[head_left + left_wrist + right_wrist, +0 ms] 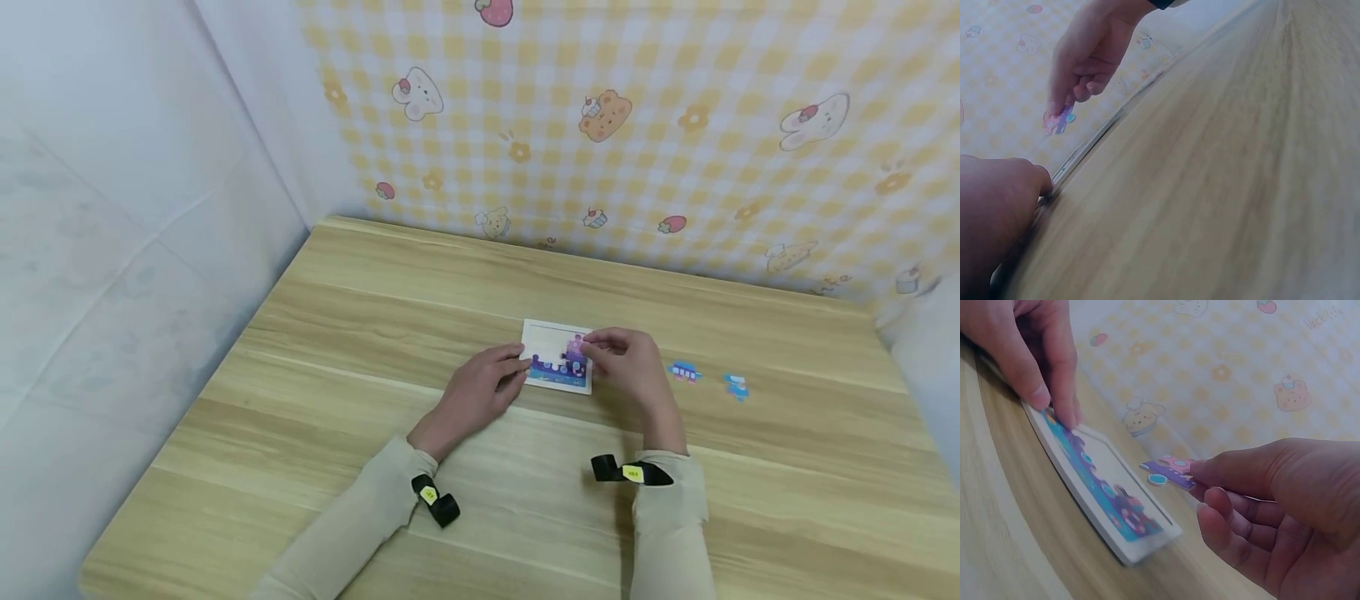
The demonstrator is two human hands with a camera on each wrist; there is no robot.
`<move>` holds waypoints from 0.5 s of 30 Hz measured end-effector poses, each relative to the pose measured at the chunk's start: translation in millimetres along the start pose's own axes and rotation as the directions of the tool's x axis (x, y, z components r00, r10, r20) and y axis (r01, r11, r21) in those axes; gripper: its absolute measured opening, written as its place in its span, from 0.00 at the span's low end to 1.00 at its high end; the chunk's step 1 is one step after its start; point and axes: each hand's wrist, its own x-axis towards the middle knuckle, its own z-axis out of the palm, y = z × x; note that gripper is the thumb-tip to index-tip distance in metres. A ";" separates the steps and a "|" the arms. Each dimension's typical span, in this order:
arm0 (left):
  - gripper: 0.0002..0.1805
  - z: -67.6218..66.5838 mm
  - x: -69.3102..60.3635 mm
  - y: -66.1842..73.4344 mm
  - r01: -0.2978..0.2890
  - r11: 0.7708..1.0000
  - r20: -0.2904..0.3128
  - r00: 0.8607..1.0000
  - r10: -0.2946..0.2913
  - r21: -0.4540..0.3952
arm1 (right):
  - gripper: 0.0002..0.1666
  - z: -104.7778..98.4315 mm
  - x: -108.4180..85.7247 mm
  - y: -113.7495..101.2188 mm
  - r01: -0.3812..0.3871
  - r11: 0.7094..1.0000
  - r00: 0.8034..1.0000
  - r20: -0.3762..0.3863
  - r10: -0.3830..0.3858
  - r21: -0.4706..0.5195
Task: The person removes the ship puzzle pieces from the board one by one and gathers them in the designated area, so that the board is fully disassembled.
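Observation:
A small white-rimmed jigsaw puzzle tray [543, 340] lies on the table, with joined blue and purple pieces along its near side and a bare white area above. My left hand [480, 387] grips the tray's left end between thumb and fingers, as the right wrist view shows. Thumb and fingertips of my right hand [630, 362] pinch a pink and purple puzzle piece [1169, 472] with a light-blue round spot. In the right wrist view this piece is held above the tray, apart from its surface. The right fingers partly cover it in the head view.
Two loose puzzle pieces lie on the wooden table [420, 292] to the right: a blue and pink one [684, 372] and a blue and white one [737, 387]. A yellow checked cloth [555, 183] hangs behind the table, and a white wall [150, 208] stands left.

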 end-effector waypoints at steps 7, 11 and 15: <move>0.17 2.9 0.5 -0.5 0.007 1.000 0.001 1.000 -0.007 0.004 | 0.18 -30.6 -17.6 14.2 0.033 0.999 0.999 -0.005 -0.033 -0.029; 0.17 3.5 0.2 -0.8 0.004 1.000 -0.001 1.000 -0.004 0.003 | 0.19 -54.1 -30.2 25.0 0.053 0.997 0.999 -0.009 -0.054 -0.053; 0.16 3.5 0.0 -0.3 0.001 1.000 -0.008 1.000 -0.001 -0.003 | 0.21 -78.1 -42.0 38.6 0.043 0.997 0.999 -0.031 -0.045 -0.056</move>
